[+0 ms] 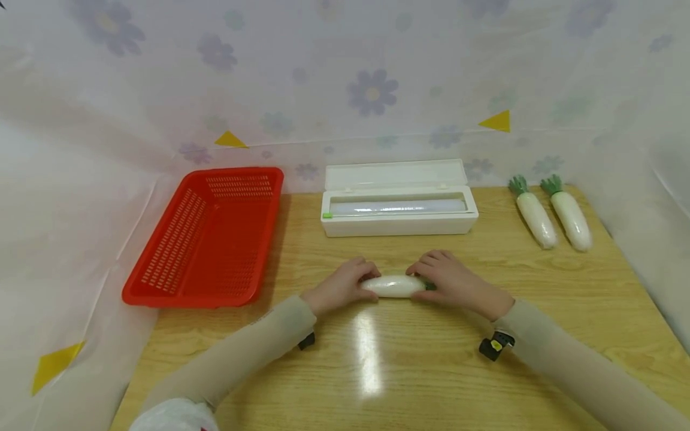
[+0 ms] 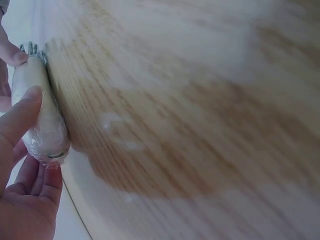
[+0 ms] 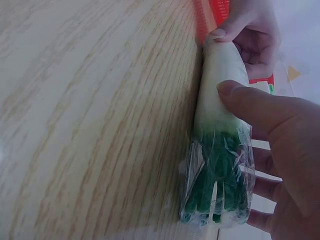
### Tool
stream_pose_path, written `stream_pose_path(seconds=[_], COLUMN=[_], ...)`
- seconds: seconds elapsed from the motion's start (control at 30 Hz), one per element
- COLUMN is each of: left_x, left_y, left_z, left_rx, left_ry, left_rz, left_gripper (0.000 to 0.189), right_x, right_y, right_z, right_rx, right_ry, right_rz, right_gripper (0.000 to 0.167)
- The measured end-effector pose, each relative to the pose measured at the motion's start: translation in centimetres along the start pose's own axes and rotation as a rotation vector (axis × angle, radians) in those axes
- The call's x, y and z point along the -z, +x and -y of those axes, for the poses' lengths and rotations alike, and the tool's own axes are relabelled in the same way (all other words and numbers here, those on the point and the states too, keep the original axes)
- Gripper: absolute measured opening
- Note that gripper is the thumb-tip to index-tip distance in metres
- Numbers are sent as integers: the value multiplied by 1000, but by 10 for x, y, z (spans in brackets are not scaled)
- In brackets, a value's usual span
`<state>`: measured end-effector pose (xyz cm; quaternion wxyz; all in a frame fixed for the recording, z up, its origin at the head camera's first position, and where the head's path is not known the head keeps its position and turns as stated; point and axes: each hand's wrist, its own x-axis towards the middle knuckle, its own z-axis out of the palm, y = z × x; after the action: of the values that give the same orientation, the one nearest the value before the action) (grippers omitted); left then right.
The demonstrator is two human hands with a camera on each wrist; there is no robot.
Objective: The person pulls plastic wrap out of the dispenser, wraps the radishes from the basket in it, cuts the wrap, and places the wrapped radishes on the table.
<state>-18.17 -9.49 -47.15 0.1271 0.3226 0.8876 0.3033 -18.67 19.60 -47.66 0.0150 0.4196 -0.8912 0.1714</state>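
Note:
A white radish with green leaf stubs lies crosswise on the wooden table, wrapped in clear plastic film. My left hand grips its tapered left end, the thumb on the near side and the fingers curled behind. At the leafy right end, my right hand holds it between thumb and fingers. The right wrist view shows film bunched loosely over the green leaves. In the left wrist view, crinkled film covers the rounded tip of the radish.
A red plastic basket stands at the left. Behind the hands is a white cling film box, its lid raised, with a film roll inside. Two more wrapped radishes lie at the back right. A flowered sheet hangs behind the table.

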Motion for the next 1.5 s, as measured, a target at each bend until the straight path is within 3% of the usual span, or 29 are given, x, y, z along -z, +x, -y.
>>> stream_pose_path(seconds=[0.3, 0.5, 0.73, 0.9, 1.03, 1.13, 1.33, 1.5], left_x=[-2, -11, -14, -16, -20, -26, -42, -52], left_y=[-4, -10, -5, -1, -1, -2, -1, 1], left_z=[-8, -16, -18, -18, -23, -29, -38, -44], left_rx=[24, 63, 47, 108, 144, 170, 211, 230], left_ry=[-1, -19, -126, -250, -334, -386, -443, -471], left_rz=[31, 74, 62, 63, 43, 24, -33, -86], left_gripper=[39, 54, 38, 35, 34, 38, 52, 54], right_x=[4, 7, 6, 0, -3, -5, -11, -13], right_y=[-1, -3, -5, -10, -17, -22, -30, -31], right_z=[3, 2, -2, -5, -4, -1, 1, 4], right_rx=[51, 97, 110, 41, -5, -70, -251, -268], right_ry=[-14, -34, -35, -44, -77, -34, 184, 282], right_rz=[-11, -13, -42, -203, -304, -280, -120, -109], right_gripper=[41, 41, 46, 54, 47, 36, 21, 23])
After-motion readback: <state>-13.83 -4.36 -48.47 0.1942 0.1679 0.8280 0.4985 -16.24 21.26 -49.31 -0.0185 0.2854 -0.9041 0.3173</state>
